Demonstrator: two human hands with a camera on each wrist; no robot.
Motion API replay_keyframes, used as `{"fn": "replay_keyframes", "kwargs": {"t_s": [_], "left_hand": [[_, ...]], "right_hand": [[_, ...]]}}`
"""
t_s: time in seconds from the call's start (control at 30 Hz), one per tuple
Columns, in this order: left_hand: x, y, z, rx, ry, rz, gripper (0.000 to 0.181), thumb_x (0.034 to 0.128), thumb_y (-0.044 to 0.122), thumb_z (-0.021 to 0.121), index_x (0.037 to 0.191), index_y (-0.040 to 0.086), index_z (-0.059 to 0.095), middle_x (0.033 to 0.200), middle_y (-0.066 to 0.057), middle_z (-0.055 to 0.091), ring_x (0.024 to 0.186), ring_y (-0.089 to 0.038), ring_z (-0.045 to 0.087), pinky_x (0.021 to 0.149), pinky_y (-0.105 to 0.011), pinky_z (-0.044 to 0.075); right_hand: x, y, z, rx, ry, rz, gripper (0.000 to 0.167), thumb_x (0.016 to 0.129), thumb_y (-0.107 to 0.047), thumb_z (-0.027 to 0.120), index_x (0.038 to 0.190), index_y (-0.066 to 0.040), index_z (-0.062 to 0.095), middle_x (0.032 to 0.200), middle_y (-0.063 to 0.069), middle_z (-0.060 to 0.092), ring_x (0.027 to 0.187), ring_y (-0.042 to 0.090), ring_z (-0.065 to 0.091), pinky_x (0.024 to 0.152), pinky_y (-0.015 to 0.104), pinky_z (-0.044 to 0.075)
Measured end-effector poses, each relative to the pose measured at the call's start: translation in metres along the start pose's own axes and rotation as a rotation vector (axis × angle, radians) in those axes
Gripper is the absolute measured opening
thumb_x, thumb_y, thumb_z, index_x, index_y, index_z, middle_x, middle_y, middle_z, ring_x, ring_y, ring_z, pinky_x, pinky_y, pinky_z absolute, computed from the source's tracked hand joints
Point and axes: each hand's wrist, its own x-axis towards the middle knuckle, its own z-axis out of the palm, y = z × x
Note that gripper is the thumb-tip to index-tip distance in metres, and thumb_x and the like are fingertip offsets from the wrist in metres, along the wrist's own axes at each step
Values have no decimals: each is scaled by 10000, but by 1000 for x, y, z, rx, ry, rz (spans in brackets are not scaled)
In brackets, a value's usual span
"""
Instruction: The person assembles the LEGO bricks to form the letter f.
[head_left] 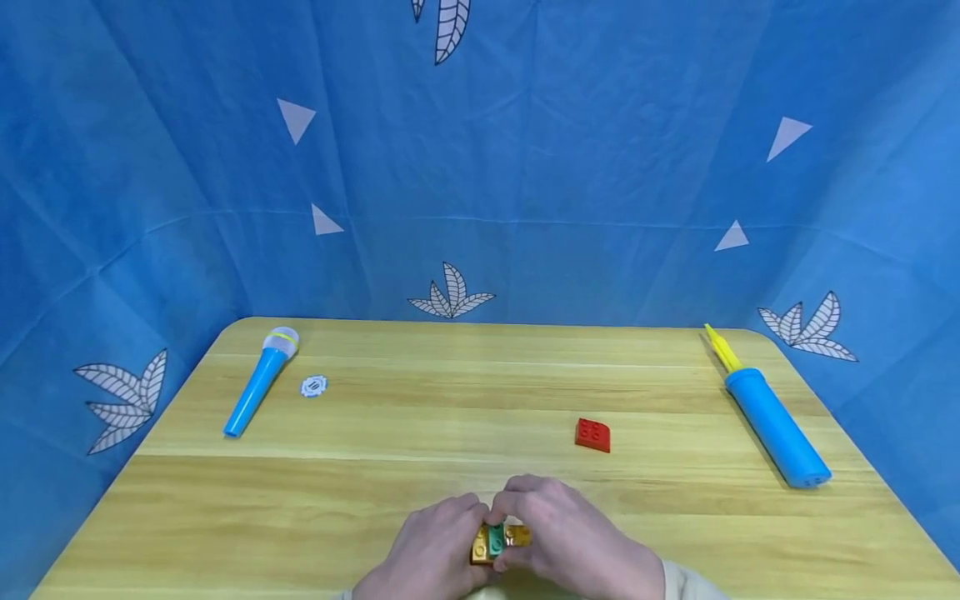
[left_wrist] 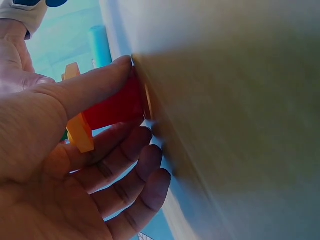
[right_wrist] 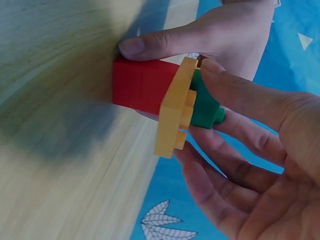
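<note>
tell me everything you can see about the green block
The green block is a small, boxy toy brick, apparently plastic, with round studs. It stands studs-up on the studded side of the yellow piece, above the red block; from the head view, yellow shows on both sides of it. The right hand pinches it between thumb and fingers. Whether it is fully seated, I cannot tell.

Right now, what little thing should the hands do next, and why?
I'd probably press the green block straight down onto the yellow plate. The right hand pinches that block on the plate's studded side, while the left hand grips the red part underneath, which should steady it. I can't tell whether the block is fully clicked on.
</note>
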Motion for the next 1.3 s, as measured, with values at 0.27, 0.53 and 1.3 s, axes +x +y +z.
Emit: {"fn": "replay_keyframes", "kwargs": {"t_s": [0.27, 0.53, 1.3], "left_hand": [[1, 0, 0, 12, -9, -9, 329, 739, 397, 843, 821, 217, 581, 719, 152, 426, 594, -14, 399, 494, -209, 372], [2, 1, 0, 41, -6, -3, 361, 714, 416, 854, 806, 203, 578, 717, 143, 428, 585, -16, 396, 475, -230, 366], [1, 0, 0, 47, -22, -36, 397, 685, 410, 881, 844, 171, 607, 758, 146, 445, 631, -17, 410, 514, -238, 380]], "right_hand": [[-2, 2, 2, -97, 35, 4, 296, 723, -314, 880, 949, -198, 728, 925, -169, 593, 868, 9, 537, 687, 216, 482], [-6, 19, -7, -51, 74, -2, 448, 739, -549, 786, 1037, -221, 717, 1032, -163, 635, 982, 78, 584, 776, 307, 512], [-16, 148, -35, -59, 227, 333, 524, 677, -135, 910, 1121, 3, 668, 967, 57, 661, 861, 237, 635, 752, 420, 526]]}}
